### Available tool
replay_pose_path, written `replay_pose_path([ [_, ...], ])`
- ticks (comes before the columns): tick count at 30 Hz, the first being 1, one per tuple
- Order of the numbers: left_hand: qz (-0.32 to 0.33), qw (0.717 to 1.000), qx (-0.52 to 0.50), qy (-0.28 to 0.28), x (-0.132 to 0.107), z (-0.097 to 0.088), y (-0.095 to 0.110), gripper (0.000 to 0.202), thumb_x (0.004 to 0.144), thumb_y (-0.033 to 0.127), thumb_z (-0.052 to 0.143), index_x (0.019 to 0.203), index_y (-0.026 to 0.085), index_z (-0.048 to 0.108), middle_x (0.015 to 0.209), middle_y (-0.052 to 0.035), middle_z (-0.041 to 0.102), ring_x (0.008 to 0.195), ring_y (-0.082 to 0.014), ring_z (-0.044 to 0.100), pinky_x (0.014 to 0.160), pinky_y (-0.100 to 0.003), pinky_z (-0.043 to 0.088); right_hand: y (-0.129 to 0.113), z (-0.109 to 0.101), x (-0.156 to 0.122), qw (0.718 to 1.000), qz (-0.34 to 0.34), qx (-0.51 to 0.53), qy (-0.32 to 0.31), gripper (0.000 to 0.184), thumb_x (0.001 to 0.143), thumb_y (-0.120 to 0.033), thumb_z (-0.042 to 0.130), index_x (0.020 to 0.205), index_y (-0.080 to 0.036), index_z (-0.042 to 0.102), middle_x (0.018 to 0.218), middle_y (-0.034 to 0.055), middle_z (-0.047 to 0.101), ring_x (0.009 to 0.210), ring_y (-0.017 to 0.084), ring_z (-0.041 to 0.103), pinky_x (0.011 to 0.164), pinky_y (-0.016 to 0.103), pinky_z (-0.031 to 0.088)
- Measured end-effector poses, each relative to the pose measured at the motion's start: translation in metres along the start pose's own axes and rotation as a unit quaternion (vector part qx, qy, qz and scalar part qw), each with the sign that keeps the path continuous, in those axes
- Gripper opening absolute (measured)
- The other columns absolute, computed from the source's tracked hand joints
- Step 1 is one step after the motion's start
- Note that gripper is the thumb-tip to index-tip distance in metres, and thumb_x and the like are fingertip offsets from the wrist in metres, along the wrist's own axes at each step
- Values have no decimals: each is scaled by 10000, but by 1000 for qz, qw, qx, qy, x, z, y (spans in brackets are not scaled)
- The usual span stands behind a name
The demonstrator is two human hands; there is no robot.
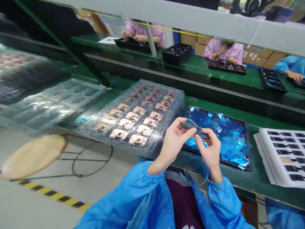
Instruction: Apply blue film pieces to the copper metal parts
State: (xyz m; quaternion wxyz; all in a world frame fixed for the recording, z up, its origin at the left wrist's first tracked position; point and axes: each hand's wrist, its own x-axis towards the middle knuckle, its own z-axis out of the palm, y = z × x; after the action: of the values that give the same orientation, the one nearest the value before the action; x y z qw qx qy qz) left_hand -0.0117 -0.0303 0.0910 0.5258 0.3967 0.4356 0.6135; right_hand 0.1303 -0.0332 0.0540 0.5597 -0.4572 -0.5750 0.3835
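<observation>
Pinched between the thumb and fingers of my left hand (175, 138) is a small flat part with a bluish, shiny face (190, 124). My right hand (209, 144) has its thumb and fingertips pressed together at the part's lower right edge; whether it grips the part or a bit of film is too small to tell. Below and behind both hands lies a black tray (249, 159) heaped with loose blue film pieces (224, 135). To the left, a clear plastic tray (154, 140) carries rows of pinkish metal-and-black parts (145, 129).
White foam trays (264, 159) with black parts are stacked at the right. More clear plastic trays (54, 98) lie at the left. A round wooden stool (35, 156) stands on the floor. Co-workers in pink (159, 31) and blue (286, 65) sit across the green bench.
</observation>
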Motion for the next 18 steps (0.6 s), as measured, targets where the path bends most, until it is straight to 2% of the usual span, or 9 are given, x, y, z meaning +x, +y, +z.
replay_pose_path([
  [3,10,996,-5,91,-19,-8,-18,377,799,349,915,983,224,610,925,0,702,865,-165,697,830,-279,592,-2,4,-7,999,-7,-13,-35,154,981,-370,736,1059,-238,748,1050,55,766,952,212,748,712,287,649],
  [6,17,991,8,129,-34,-14,-32,375,851,396,879,1064,235,617,1014,-26,715,943,-183,712,861,-290,595,-3,4,-11,997,-12,-50,-51,129,954,-354,766,1008,-239,754,1026,48,774,943,211,747,755,297,644],
  [9,45,992,78,87,-45,-24,-35,337,894,379,846,1164,240,701,1053,-53,735,1006,-213,727,883,-306,603,-4,1,-13,996,1,-58,-69,108,959,-343,747,978,-237,749,971,34,774,873,195,742,733,288,641],
  [12,68,986,151,32,-50,-34,-32,192,935,350,810,1090,237,799,1044,-62,757,995,-224,741,923,-323,601,-8,-4,-15,993,-3,-52,-108,108,969,-334,719,1008,-235,737,965,27,764,834,178,728,706,274,637],
  [18,91,972,209,49,-56,-43,-28,106,935,337,819,969,244,857,969,-60,788,915,-238,747,866,-351,612,-10,-6,-15,986,-41,-84,-139,104,997,-338,724,974,-241,756,935,25,775,858,192,730,729,296,627],
])
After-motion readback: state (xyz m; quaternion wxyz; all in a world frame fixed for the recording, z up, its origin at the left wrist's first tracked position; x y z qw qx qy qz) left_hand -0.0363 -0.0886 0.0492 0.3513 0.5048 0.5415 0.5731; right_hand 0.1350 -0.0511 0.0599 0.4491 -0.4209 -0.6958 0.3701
